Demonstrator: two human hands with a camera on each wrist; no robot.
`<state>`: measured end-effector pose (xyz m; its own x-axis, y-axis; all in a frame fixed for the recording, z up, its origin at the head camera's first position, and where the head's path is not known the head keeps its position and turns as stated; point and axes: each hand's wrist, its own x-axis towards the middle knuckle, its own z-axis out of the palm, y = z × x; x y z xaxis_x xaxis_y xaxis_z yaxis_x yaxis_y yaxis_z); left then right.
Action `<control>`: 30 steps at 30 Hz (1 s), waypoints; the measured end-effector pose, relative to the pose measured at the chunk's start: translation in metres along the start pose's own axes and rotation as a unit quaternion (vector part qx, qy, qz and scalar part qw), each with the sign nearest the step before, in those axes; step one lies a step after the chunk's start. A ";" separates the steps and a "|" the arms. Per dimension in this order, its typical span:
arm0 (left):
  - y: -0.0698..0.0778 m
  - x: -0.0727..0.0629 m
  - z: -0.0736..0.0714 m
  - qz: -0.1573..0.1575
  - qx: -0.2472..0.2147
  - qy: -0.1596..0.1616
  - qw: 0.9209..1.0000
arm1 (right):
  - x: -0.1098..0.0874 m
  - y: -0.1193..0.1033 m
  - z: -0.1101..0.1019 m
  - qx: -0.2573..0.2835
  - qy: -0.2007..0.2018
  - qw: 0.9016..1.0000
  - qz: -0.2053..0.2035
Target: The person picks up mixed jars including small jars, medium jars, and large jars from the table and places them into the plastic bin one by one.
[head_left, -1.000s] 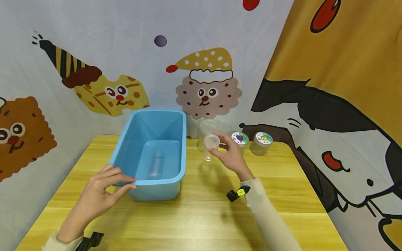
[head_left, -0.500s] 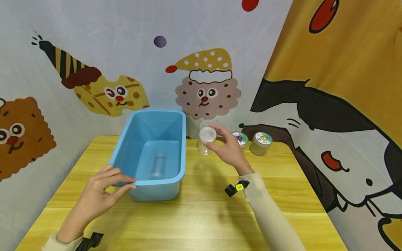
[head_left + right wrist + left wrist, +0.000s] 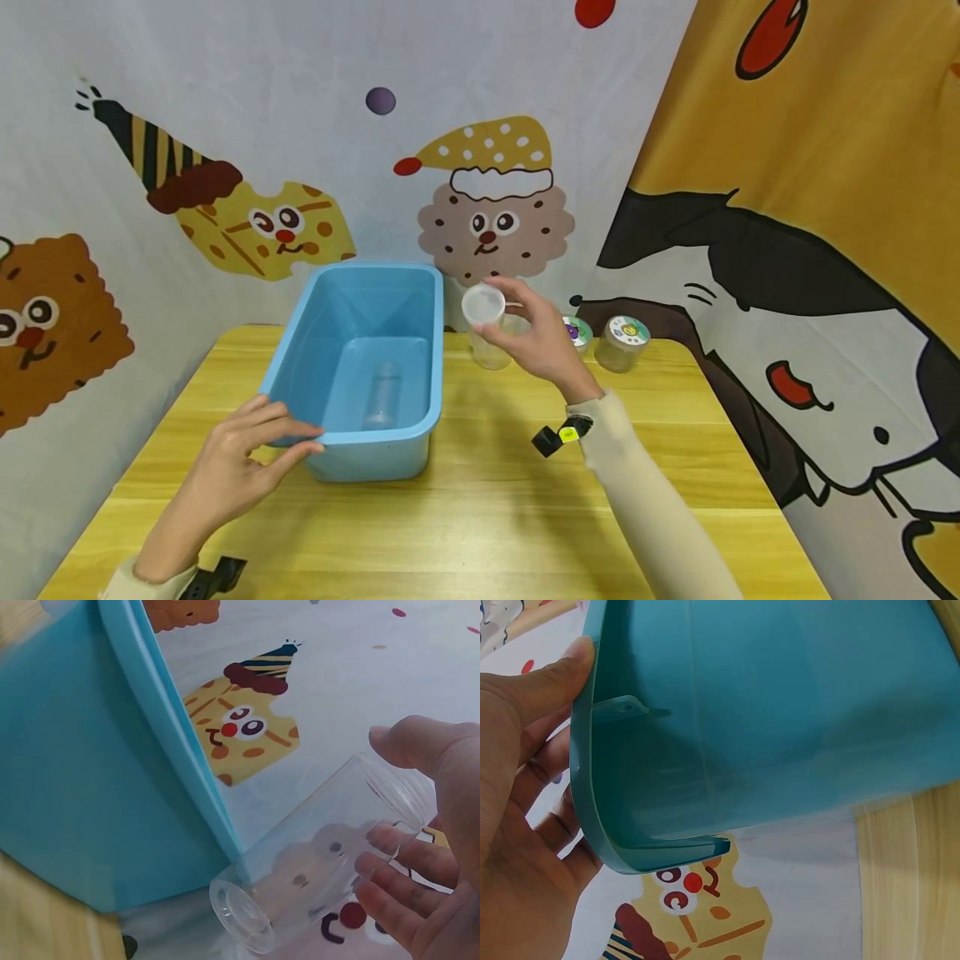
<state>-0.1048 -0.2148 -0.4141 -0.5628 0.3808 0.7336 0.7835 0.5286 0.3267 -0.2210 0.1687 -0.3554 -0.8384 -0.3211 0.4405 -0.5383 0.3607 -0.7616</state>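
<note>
My right hand [image 3: 542,337] grips a clear plastic jar [image 3: 483,305] near its top, to the right of the blue bin. In the right wrist view the clear jar [image 3: 322,855] slants between thumb and fingers, with the bin's wall [image 3: 112,765] beside it. My left hand [image 3: 243,454] pinches the rim of the blue bin [image 3: 375,436] at its near left corner. The left wrist view shows the left thumb [image 3: 577,656] on that rim and the fingers outside the wall. Another clear jar [image 3: 384,396] lies on its side in the bin.
Two lidded jars stand at the back right of the wooden table [image 3: 525,517]: one with a yellow-figured label [image 3: 624,343], the other with a purple-figured label [image 3: 579,331], partly behind my right hand. A cartoon-print cloth [image 3: 300,125] hangs behind the table.
My right hand has raised the clear jar and carried it away from me and slightly left. My left hand has stayed on the bin's rim.
</note>
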 end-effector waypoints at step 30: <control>0.002 -0.001 -0.001 -0.023 0.009 -0.021 0.999 | 0.037 -0.049 0.017 -0.075 -0.087 0.984 -0.136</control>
<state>-0.1026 -0.2153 -0.4136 -0.6092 0.3878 0.6918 0.7520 0.5595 0.3485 -0.2246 0.1239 -0.3098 -0.6405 -0.5649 0.5203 -0.7589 0.3619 -0.5413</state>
